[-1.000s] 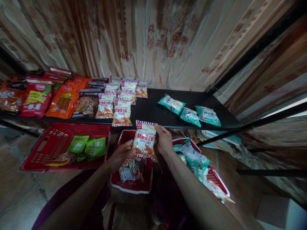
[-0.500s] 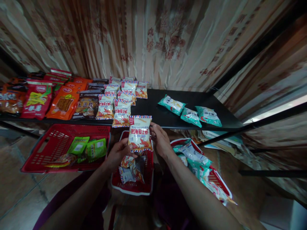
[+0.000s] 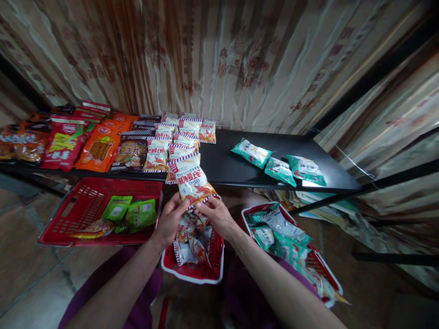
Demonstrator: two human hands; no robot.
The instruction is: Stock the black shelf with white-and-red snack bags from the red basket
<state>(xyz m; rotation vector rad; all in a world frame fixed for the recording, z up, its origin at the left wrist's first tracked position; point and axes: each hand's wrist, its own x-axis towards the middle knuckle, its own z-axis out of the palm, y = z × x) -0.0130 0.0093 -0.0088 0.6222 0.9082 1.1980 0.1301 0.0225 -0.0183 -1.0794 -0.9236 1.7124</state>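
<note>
A white and orange snack bag (image 3: 192, 180) with red lettering is pinched between my two hands at its lower edge. My left hand (image 3: 172, 214) grips the lower left corner, thumb on top. My right hand (image 3: 216, 214) closes on the lower right corner. The bag tilts, its top end overlapping the front of several matching snack bags (image 3: 157, 153) standing in rows on the black shelf (image 3: 224, 160). Beneath my hands is a red basket (image 3: 216, 262) with more of these bags inside, partly hidden by my hands.
Left of the matching bags stand dark packets (image 3: 128, 151), orange packets (image 3: 101, 146) and red packets (image 3: 63, 141). Several teal snack bags (image 3: 252, 152) lie on the shelf's right part. A left red basket (image 3: 73, 205) holds green packets; a right red basket (image 3: 322, 269) holds teal bags.
The held bag has moved forward and tilted back against the front of the row. My right hand has shifted from the bag's right side to its lower right corner.
</note>
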